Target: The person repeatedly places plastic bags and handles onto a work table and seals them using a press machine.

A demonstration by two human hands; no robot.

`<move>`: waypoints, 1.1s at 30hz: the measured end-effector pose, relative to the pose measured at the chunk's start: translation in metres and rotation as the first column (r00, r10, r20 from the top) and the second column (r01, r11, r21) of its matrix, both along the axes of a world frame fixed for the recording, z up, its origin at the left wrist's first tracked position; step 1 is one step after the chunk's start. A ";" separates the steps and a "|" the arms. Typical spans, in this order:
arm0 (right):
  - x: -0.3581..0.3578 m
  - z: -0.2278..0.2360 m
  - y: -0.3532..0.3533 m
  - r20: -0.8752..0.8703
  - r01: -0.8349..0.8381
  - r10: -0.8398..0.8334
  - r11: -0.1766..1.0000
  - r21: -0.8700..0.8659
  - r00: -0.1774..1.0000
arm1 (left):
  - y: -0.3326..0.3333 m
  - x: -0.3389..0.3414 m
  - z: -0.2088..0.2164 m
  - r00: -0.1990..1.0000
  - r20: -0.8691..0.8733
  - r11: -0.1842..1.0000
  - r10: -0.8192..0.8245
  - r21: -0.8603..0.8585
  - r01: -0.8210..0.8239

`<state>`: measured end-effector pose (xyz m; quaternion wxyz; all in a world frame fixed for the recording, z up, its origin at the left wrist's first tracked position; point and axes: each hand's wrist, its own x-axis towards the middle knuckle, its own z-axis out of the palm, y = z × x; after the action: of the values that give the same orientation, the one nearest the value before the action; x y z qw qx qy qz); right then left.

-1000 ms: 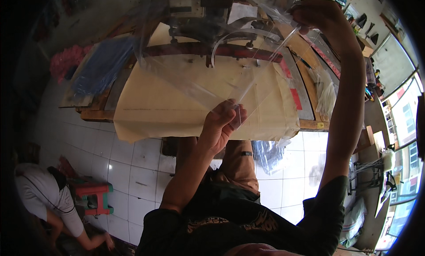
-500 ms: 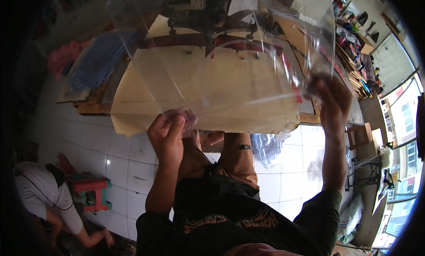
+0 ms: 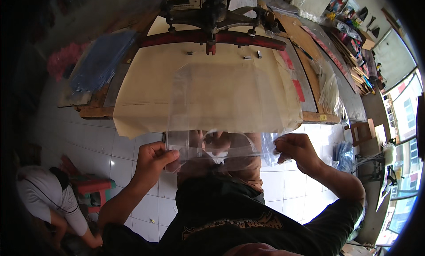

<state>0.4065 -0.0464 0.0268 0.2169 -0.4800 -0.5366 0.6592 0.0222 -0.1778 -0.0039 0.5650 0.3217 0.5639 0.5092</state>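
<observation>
A clear plastic sheet, perhaps a bag [image 3: 179, 132], is stretched between my two hands, its far part lying over the tan paper [image 3: 141, 83] on the bench. A curved strip shows near its close edge, which hangs in front of my knees. My left hand [image 3: 155, 162] pinches its near left corner between thumb and fingers. At the near right side, my right hand [image 3: 297, 150] grips the bunched plastic. Beyond the sheet stands a machine with a curved red bar [image 3: 177, 38] above the paper. Small dark metal bits [image 3: 259, 54] lie close to that bar.
A stack of bluish plastic [image 3: 99, 61] lies on the bench's left, beside a pink bundle [image 3: 64, 59]. Clear plastic strips [image 3: 328, 85] hang at the right edge. Another person [image 3: 48, 198] bends down at the lower left, near a red and green stool [image 3: 95, 189].
Both hands have brought the plastic down and flattened it over the paper. My right hand has moved lower and toward me; my left hand has shifted slightly left and lower.
</observation>
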 end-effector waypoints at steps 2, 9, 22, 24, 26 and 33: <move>-0.012 0.002 0.014 -0.043 0.011 -0.010 1.000 0.027 0.999 | 0.012 -0.006 0.007 0.998 0.051 0.998 0.033 0.047 -0.036; -0.032 0.001 0.046 -0.112 0.027 -0.030 0.999 -0.032 0.993 | 0.048 -0.026 0.017 1.000 0.017 0.998 0.023 0.061 -0.024; -0.054 0.011 0.124 -0.079 0.156 -0.159 0.987 -0.041 0.984 | 0.131 -0.055 0.034 0.998 0.057 1.000 0.015 0.019 -0.016; -0.060 0.006 0.152 -0.139 0.179 -0.178 0.984 -0.008 0.974 | 0.159 -0.059 0.038 0.999 0.045 0.997 0.027 0.067 -0.030; -0.061 0.000 0.166 -0.149 0.190 -0.186 0.982 0.009 0.971 | 0.175 -0.062 0.037 0.999 0.041 0.996 0.010 0.087 -0.013; -0.051 -0.027 0.168 0.047 0.143 -0.140 0.987 -0.077 0.989 | 0.174 -0.060 0.004 0.995 -0.004 0.970 -0.100 -0.221 0.097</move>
<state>0.3551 0.1221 -0.0001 0.2326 -0.5387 -0.4787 0.6531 -0.0383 -0.0036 -0.0001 0.6175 0.2886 0.6045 0.4123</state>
